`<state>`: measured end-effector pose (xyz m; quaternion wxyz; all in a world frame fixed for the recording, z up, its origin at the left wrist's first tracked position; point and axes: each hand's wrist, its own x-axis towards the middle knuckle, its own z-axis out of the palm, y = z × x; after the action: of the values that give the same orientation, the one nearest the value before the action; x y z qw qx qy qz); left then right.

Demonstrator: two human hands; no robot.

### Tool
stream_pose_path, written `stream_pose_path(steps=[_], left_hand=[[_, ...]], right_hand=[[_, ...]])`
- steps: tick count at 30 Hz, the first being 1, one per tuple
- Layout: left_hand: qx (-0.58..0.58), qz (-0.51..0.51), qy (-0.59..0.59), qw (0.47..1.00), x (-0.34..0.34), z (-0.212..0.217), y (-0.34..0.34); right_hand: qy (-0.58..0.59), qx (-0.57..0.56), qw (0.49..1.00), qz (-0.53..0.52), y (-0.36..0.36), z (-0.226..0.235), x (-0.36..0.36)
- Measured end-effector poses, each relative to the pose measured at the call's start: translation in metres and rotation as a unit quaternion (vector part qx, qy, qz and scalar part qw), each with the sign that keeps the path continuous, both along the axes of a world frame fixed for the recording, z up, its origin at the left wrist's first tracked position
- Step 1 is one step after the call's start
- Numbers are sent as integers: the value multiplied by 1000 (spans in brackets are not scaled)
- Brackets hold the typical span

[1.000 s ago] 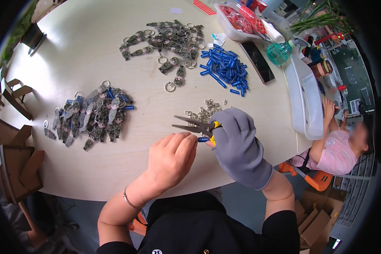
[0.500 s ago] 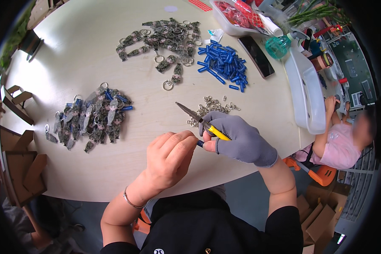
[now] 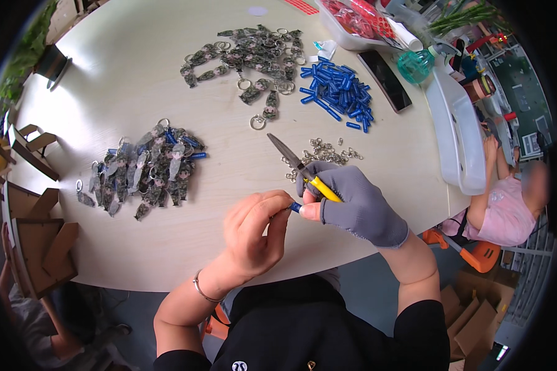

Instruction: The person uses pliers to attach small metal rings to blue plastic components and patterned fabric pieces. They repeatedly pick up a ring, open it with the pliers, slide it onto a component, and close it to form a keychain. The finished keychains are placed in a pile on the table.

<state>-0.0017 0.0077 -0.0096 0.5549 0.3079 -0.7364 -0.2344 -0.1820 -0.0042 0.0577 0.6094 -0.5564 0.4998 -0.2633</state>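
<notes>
We've got a bright, cool scene here, and the light is strongest towards ten o'clock, where the table [image 3: 136, 74] flares to near-white glare! Shadows? Faint and soft around the left hand [image 3: 257, 232] and the right hand [image 3: 365, 207], both of which we see crisply. Down at six, the black shirt [image 3: 328, 337] swallows detail, and at five the floor [image 3: 368, 287] sits dimmer. Out at three, we find a co-worker's head [image 3: 534, 183] smeared into blur. And look at that fisheye bend: the table's edge bows, the cardboard boxes [image 3: 476, 315] at four lean, and our corners drop into black.
</notes>
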Motion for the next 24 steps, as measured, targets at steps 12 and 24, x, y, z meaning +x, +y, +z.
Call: stream_pose_path(steps=[12,24], left_hand=[[425,-122,207,872,-1,9,8],[540,-142,258,788,10,0,-7]], right_hand=[[111,-216,968,-59,6,-8,5],[167,-215,961,-48,0,-16,8]])
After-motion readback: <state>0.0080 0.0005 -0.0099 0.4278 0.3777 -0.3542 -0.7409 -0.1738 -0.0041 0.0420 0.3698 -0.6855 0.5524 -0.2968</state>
